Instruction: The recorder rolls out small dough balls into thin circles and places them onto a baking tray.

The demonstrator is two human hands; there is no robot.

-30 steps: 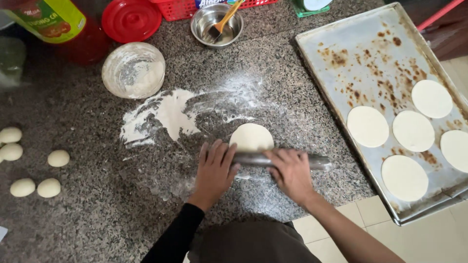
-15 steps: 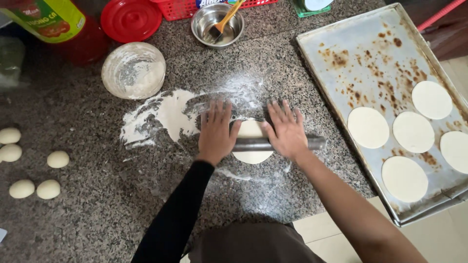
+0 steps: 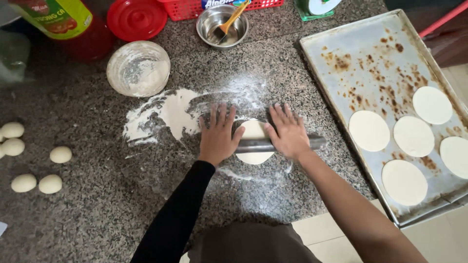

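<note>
A round, flattened piece of dough (image 3: pixel 254 131) lies on the floured granite counter (image 3: pixel 97 204). Across it rests a dark metal rolling pin (image 3: pixel 312 142). My left hand (image 3: pixel 218 135) presses flat on the pin's left part, fingers spread. My right hand (image 3: pixel 289 130) presses flat on its right part, palm down. Both hands cover the middle of the pin, and only its right end and a short stretch between the hands show.
A stained baking tray (image 3: pixel 360 63) at the right holds several flat dough rounds (image 3: pixel 369 130). Several dough balls (image 3: pixel 60 154) lie at the left. A floury glass bowl (image 3: pixel 138 68), a red lid (image 3: pixel 137 18), a steel bowl with a brush (image 3: pixel 222 25) and loose flour (image 3: pixel 170 109) sit behind.
My hands and the rolling pin moved away from me over the dough during the first half second, then held about the same place.
</note>
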